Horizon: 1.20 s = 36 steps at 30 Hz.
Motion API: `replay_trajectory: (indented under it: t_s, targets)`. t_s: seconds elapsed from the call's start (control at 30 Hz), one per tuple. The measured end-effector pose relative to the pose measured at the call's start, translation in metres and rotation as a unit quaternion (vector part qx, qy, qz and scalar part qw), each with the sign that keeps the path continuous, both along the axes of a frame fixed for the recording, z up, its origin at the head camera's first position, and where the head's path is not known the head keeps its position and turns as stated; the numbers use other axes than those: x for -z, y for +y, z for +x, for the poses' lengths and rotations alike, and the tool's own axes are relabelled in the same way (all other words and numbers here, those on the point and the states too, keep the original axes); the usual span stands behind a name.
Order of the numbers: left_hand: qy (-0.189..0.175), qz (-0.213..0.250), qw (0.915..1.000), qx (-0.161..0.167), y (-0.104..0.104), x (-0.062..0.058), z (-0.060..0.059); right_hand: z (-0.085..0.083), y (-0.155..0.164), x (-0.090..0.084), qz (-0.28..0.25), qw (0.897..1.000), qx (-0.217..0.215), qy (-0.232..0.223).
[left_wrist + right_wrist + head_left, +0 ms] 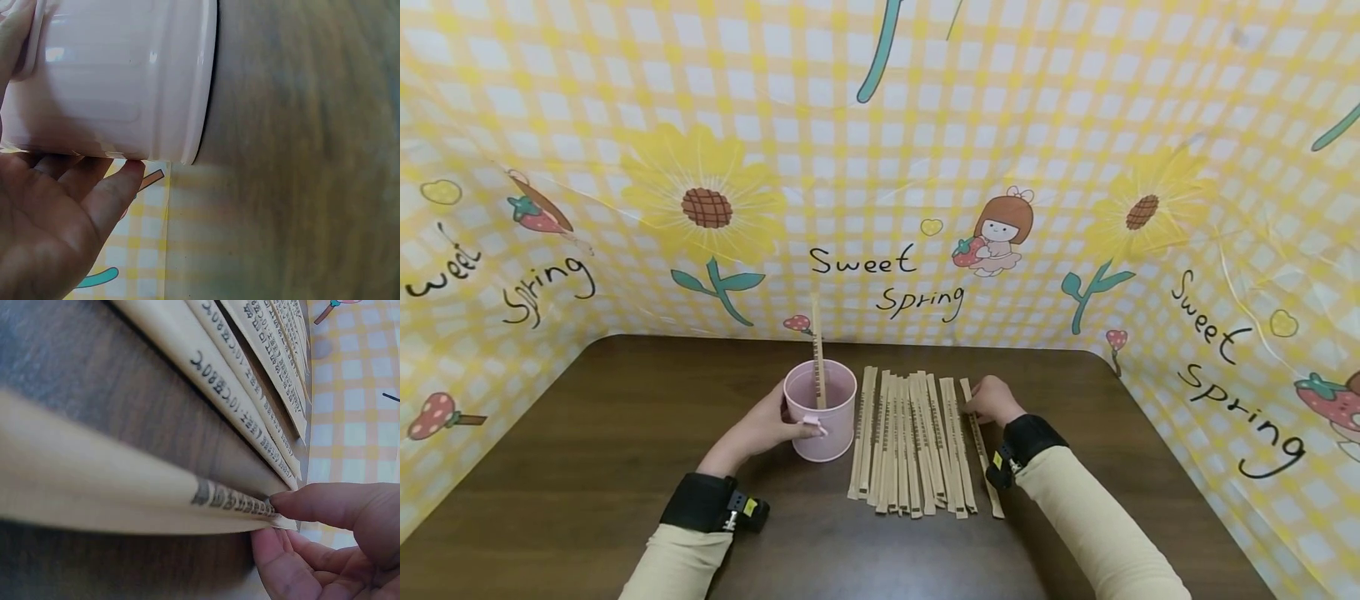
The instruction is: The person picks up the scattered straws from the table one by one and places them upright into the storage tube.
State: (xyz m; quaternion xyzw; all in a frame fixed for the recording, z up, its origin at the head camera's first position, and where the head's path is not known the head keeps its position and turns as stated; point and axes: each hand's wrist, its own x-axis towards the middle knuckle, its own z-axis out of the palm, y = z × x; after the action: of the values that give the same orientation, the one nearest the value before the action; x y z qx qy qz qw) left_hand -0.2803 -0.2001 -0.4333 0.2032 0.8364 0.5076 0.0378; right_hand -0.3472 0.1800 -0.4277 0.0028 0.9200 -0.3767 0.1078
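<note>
The left hand (767, 425) grips one pink cup (823, 425); right hand (992, 398) pinches the packet (979, 442) farthest from it; overlapping packets (910, 442) resist counting.

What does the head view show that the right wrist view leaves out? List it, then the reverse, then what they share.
Only the head view: the left hand holding the pink cup, one wrapped stick standing in it, and the whole row of wrapped sticks.

Only the right wrist view: the print on the wrappers and the fingertips pinching one end.

Both: the right hand, the wooden table, the checked backdrop.
</note>
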Motion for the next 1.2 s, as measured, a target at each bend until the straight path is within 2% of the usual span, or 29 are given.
replay_trajectory:
  t_s: [0.2,0.4,0.53,0.77,0.93,1.03,1.1,1.2]
  targets:
    - [-0.005,0.002,1.0000,-0.001,-0.001,0.001,0.001,0.002,0.005,-0.002,-0.001,1.000,-0.013,0.015]
    - [-0.005,0.012,0.9999,0.002,-0.003,0.002,0.001,0.006,0.008,-0.017,0.017,0.999,-0.016,0.042]
    - [-0.006,0.006,1.0000,0.003,-0.002,0.000,0.002,0.003,0.010,-0.035,0.022,0.997,-0.019,0.069]
    - [-0.010,0.008,0.9999,0.007,-0.001,-0.003,0.004,0.004,-0.004,-0.077,-0.048,0.989,-0.034,0.139]
    - [-0.009,0.010,0.9999,0.009,-0.001,-0.002,0.003,0.015,-0.030,-0.106,-0.108,0.972,-0.041,0.204]
    - [-0.012,0.013,0.9998,0.010,-0.002,-0.001,0.003,0.022,-0.049,-0.123,-0.146,0.956,-0.037,0.251]
    - [-0.012,0.013,0.9998,0.013,-0.002,-0.001,0.004,0.027,-0.061,-0.134,-0.182,0.942,-0.036,0.281]
    - [-0.011,0.012,0.9998,0.012,-0.002,0.000,0.003,0.036,-0.081,-0.149,-0.248,0.913,-0.035,0.322]
